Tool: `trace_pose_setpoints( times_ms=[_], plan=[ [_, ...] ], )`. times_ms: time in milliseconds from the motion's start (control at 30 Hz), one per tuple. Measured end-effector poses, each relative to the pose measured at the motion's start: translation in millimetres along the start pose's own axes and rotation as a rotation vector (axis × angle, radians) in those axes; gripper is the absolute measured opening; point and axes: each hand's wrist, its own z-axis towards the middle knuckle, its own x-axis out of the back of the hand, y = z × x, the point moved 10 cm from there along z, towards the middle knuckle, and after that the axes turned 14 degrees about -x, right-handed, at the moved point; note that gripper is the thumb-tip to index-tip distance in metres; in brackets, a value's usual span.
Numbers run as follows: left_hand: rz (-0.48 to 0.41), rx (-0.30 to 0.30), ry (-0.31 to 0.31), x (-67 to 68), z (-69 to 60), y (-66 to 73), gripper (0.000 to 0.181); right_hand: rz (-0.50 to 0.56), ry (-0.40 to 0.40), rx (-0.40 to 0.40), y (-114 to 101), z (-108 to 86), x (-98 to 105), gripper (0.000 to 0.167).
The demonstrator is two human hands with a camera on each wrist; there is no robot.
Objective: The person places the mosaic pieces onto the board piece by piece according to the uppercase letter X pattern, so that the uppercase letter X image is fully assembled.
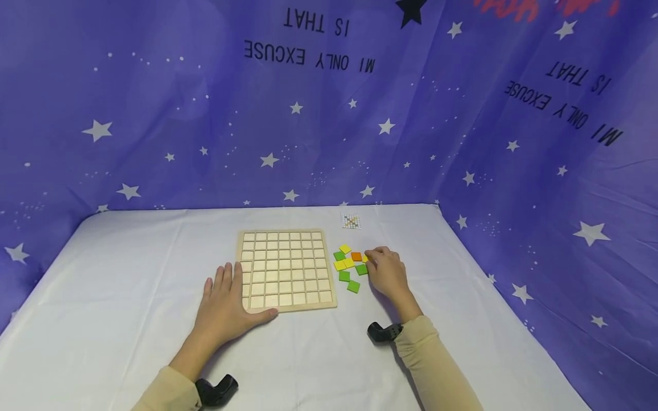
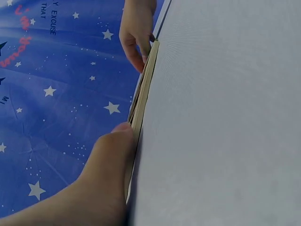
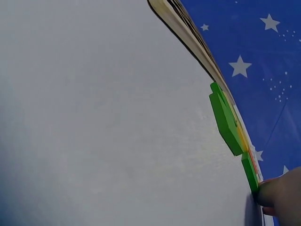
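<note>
A square wooden grid board (image 1: pixel 289 310) with raised dividers lies on the white cloth. My left hand (image 1: pixel 224 308) rests at its near left corner, fingers straight along the left edge and thumb on the front edge. In the left wrist view the thumb (image 2: pixel 115 141) touches the board's side. My right hand (image 1: pixel 386 274) is over the right side of a loose group of square tiles, fingers bent down. Its fingertips meet a yellow tile (image 1: pixel 365 258), partly hidden by the hand; whether they pinch it is unclear. A green tile (image 1: pixel 362 269) lies just beside them.
Between board and right hand lie an orange tile (image 1: pixel 356 257) and several green and yellow tiles (image 1: pixel 344 276). A small card with a coloured grid pattern (image 1: pixel 351 221) lies behind them. A purple starred curtain (image 1: pixel 329 142) stands behind the white-covered table (image 1: pixel 128 274).
</note>
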Motion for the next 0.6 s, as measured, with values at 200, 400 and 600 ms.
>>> trace_pose_setpoints(
  times_ms=[200, 400, 600],
  plan=[
    [-0.021, -0.008, -0.003, -3.1, 0.4, -1.0, 0.143, 0.096, 0.012, -0.001, -3, 5.8, 7, 0.026],
    [-0.043, 0.003, -0.009, -5.5, 0.5, -3.0, 0.144, 0.236, 0.011, -0.015, -10, 13.2, 13, 0.017],
    [-0.048, -0.002, -0.005, -6.6, -0.5, -2.6, 0.144, 0.294, -0.035, 0.007, -43, 16.9, 6, 0.016]
  ],
)
